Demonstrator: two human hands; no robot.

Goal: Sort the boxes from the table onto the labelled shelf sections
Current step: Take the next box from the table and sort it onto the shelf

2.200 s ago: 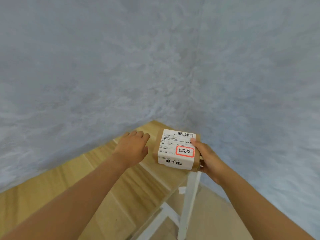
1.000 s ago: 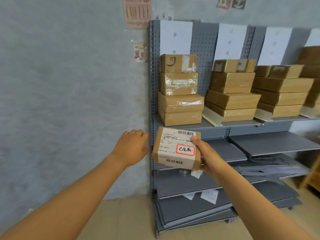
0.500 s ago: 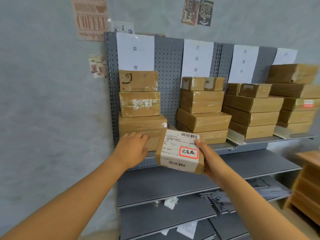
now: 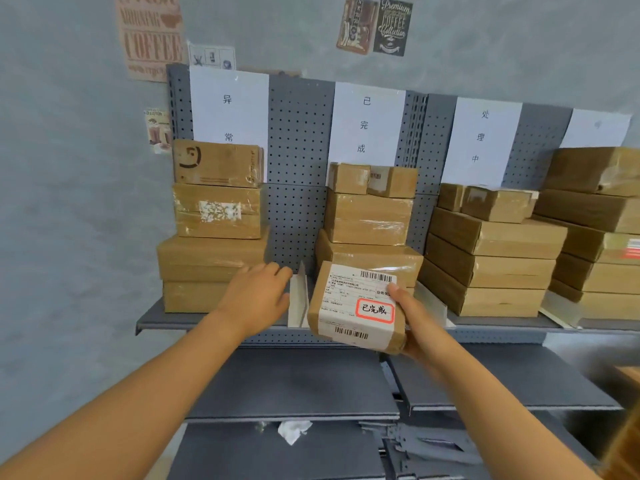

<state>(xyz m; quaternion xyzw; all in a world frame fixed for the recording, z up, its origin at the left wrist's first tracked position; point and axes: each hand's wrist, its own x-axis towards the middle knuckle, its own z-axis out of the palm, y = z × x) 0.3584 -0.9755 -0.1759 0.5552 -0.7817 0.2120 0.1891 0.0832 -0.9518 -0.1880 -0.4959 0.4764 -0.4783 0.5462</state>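
Evidently light and stiff, the small taped box [image 4: 356, 306] sits in front of the shelf [image 4: 166, 318], gripped along its right edge by the right hand [image 4: 414, 323], likely needing the free, relaxed left hand [image 4: 254, 296] only to steady its slick tape.

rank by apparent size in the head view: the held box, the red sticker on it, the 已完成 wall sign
1. wall sign
2. held box, close to the sign; it's nearer the camera, so unsure
3. red sticker, clearly smallest
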